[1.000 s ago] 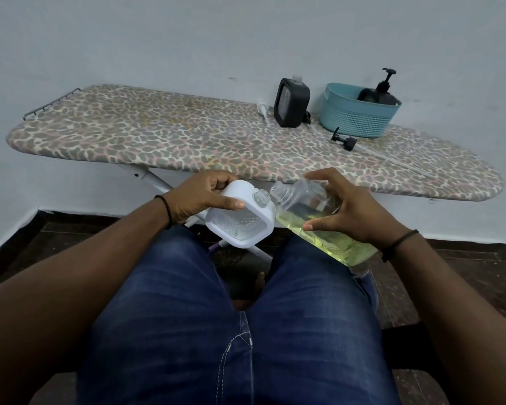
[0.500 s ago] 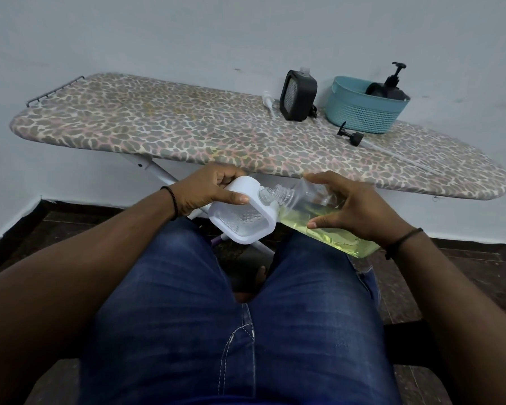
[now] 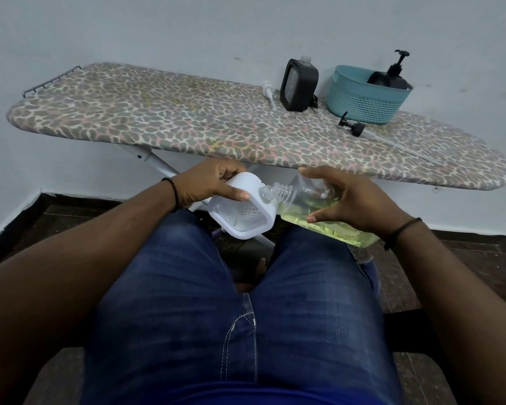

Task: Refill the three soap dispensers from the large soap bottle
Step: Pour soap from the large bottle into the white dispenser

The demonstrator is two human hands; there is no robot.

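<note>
White squarish plastic soap dispenser with clear textured front panel, pump off, tilted over the lap, neck toward the large bottle; large clear plastic soap bottle of yellow-green liquid lying nearly flat, cap off, threaded mouth touching the white dispenser's opening; black squarish soap dispenser with grey mesh front upright on the board, pump off; black pump-top dispenser standing inside the basket, pump on.

Left hand low before the lap, fingers curled; right hand opposite, grip seemingly loose
</note>
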